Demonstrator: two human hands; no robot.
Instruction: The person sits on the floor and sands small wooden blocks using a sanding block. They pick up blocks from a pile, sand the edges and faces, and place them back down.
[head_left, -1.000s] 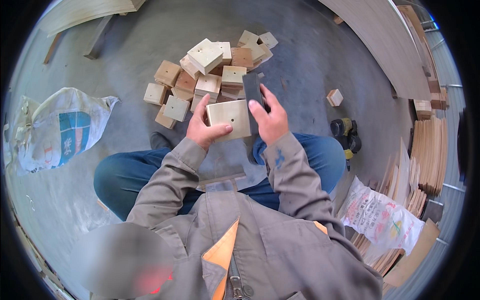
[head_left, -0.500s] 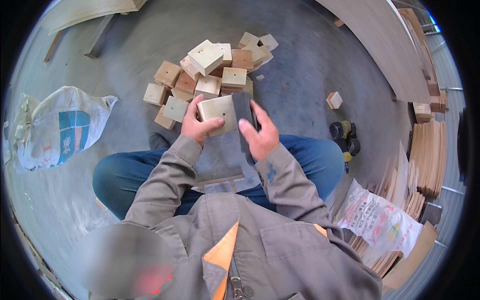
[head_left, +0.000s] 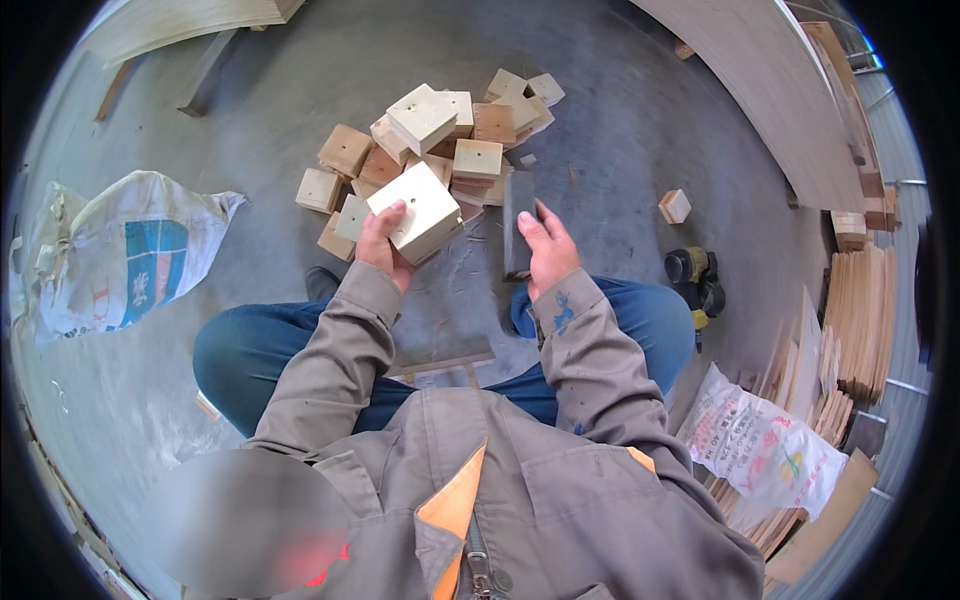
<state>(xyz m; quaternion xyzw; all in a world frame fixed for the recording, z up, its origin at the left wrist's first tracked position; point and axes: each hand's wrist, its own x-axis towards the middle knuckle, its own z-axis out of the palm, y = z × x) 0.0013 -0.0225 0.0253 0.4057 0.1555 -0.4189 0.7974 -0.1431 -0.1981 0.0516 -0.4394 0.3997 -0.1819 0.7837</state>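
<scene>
My left hand (head_left: 386, 243) grips a pale wooden block (head_left: 422, 208) with a small dark hole in its top face, thumb on top and the fingers hidden below. The block is tilted above the floor. To its right, my right hand (head_left: 549, 251) holds a long, flat, dark grey sanding block (head_left: 518, 222) on edge, with the thumb on the near face. A gap separates the two held things. Just beyond them lies a loose heap of similar wooden blocks (head_left: 478, 158), some stacked and tilted, several with a small hole.
A white woven sack (head_left: 90, 250) lies at the left. On the right are a lone wooden block (head_left: 675, 207), a yellow-and-black power tool (head_left: 692, 275), another white sack (head_left: 765, 440) and stacked thin boards (head_left: 858, 320). Large panels (head_left: 745, 85) stand at the far right.
The sanding block has come away from the wooden block, and my right hand has moved right with it. My left hand has turned the wooden block so its top face shows more.
</scene>
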